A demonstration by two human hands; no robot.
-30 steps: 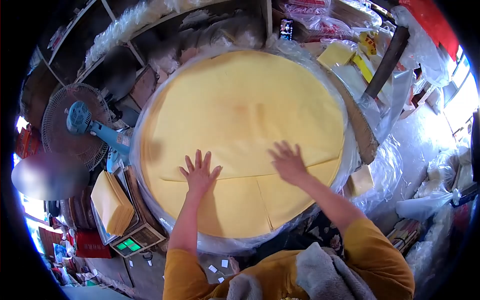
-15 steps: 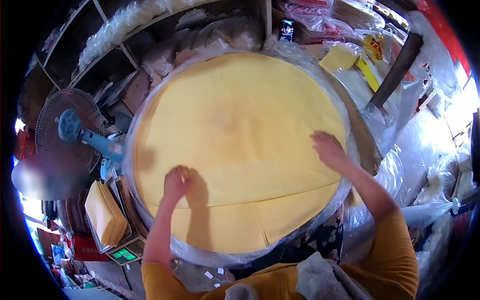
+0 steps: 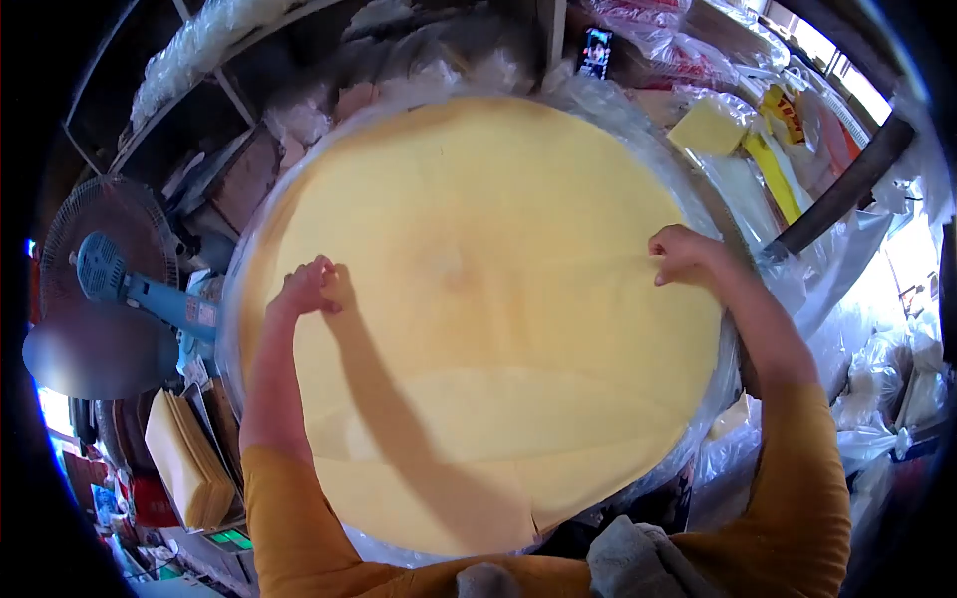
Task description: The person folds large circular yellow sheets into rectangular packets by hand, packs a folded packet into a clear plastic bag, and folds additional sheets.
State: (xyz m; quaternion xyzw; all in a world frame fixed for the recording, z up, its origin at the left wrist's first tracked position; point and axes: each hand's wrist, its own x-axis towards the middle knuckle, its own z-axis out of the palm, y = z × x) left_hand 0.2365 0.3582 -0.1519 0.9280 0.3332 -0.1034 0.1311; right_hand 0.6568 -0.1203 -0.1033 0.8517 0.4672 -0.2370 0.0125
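A large pale yellow sheet [image 3: 478, 329], round in outline, covers the broad round surface in front of me. It looks like thin cloth or paper, with a faint brownish patch near its middle. My left hand [image 3: 307, 287] is over its left side, fingers bent and thumb apart, casting a long shadow towards me. Over the right side is my right hand [image 3: 686, 254], fingers curled and thumb pointing down with a gap between. Nothing shows in either hand; contact with the sheet cannot be made out. Near my body, a seam and overlapping layers show in the sheet.
Clear plastic wrap [image 3: 234, 289] rings the round surface. To the left stand a blue fan [image 3: 150, 289] and a stack of folded yellow sheets [image 3: 189, 463]. A lit phone [image 3: 595, 52] is at the back. A dark pole [image 3: 842, 189] slants in from the right.
Both hands have moved away from my body, the left much further, and the right slightly outward. The left fingers have loosened. My view has shifted closer, and the sheet's front layer edge looks different.
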